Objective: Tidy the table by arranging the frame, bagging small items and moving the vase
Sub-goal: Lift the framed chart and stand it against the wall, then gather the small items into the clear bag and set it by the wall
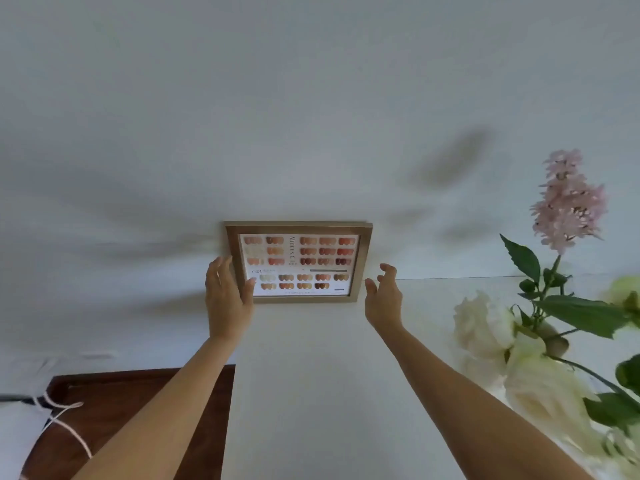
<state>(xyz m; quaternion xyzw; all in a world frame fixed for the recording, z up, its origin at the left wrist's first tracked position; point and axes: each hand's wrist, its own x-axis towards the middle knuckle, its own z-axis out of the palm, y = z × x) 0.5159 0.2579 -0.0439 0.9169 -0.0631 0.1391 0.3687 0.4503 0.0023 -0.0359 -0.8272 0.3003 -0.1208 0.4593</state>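
A gold-edged frame holding a chart of nail colour swatches stands upright against the white wall at the back of the white table. My left hand is at the frame's left edge, thumb over its lower left corner and fingers spread. My right hand hovers just right of the frame, fingers apart, holding nothing and not touching it. The vase shows only as a small beige patch behind the flowers at the right.
White blooms, green leaves and a tall pink flower spike fill the right side, close to my right forearm. A dark brown wooden surface lies at lower left with a white cord across it.
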